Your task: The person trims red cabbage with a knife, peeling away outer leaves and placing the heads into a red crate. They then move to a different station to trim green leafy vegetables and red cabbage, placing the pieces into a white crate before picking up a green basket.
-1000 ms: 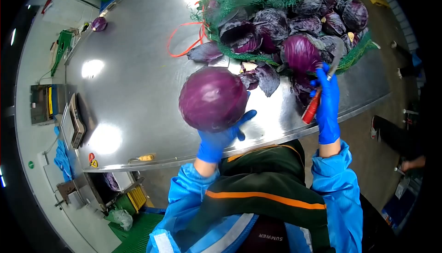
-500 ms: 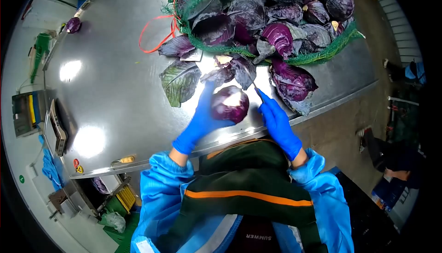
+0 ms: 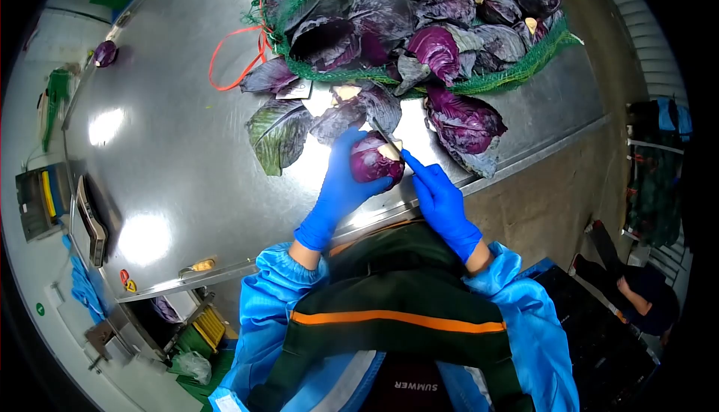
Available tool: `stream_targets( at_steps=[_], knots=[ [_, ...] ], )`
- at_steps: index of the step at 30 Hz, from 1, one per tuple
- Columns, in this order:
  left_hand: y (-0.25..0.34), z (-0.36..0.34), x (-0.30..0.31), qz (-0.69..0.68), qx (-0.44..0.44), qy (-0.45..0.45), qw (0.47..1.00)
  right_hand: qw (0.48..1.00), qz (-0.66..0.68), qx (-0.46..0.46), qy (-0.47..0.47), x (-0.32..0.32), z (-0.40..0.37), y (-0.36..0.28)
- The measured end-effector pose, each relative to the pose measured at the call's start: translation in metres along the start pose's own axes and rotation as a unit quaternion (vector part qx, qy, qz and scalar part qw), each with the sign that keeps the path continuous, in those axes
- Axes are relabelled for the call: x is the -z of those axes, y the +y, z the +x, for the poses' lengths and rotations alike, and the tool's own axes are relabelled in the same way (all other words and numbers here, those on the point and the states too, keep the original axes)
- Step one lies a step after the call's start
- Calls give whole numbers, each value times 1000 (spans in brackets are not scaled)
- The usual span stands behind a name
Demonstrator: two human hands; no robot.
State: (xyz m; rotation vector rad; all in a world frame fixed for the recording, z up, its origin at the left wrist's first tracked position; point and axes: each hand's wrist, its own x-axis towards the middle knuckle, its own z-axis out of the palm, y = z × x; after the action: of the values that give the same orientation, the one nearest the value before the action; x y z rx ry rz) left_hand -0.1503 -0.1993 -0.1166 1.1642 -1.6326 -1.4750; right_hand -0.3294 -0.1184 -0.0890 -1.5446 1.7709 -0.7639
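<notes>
My left hand [image 3: 343,181], in a blue glove, is wrapped round the left side of a red cabbage [image 3: 368,160] above the steel table's front edge. In my right hand [image 3: 440,201], also gloved, is a knife [image 3: 386,137]; its blade lies against the pale cut stem of that cabbage. Just beyond are loose outer leaves [image 3: 338,124] with a pale stem piece among them, and a greenish leaf [image 3: 275,136] to their left. Another red cabbage [image 3: 466,123] rests to the right on its spread leaves.
A green net sack [image 3: 517,75] full of red cabbages lies open at the back, a red string [image 3: 212,64] beside it. A small cabbage [image 3: 105,53] sits far left. Scissors [image 3: 127,280] and a yellow-handled tool [image 3: 201,266] lie near the front left edge. Another person [image 3: 648,296] is at far right.
The knife has come over to the cabbage and now touches its stem end. My left hand has tilted the cabbage toward the right. The whole view has shifted slightly.
</notes>
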Motion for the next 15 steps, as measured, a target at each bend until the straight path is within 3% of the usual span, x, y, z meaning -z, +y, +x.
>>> stream_targets(
  at_steps=[4,8,10,15],
  knots=[
    [0,2,1,155,-58,11,986,998,-65,-16,-7,-8,-7,7],
    [-4,4,-3,189,-80,11,979,996,-82,-36,9,-13,0,9],
    [-5,9,-4,159,-75,27,984,995,-100,-7,29,-19,12,19],
    [-9,10,3,129,-76,1,989,994,-99,-34,6,-13,45,31]
  ],
)
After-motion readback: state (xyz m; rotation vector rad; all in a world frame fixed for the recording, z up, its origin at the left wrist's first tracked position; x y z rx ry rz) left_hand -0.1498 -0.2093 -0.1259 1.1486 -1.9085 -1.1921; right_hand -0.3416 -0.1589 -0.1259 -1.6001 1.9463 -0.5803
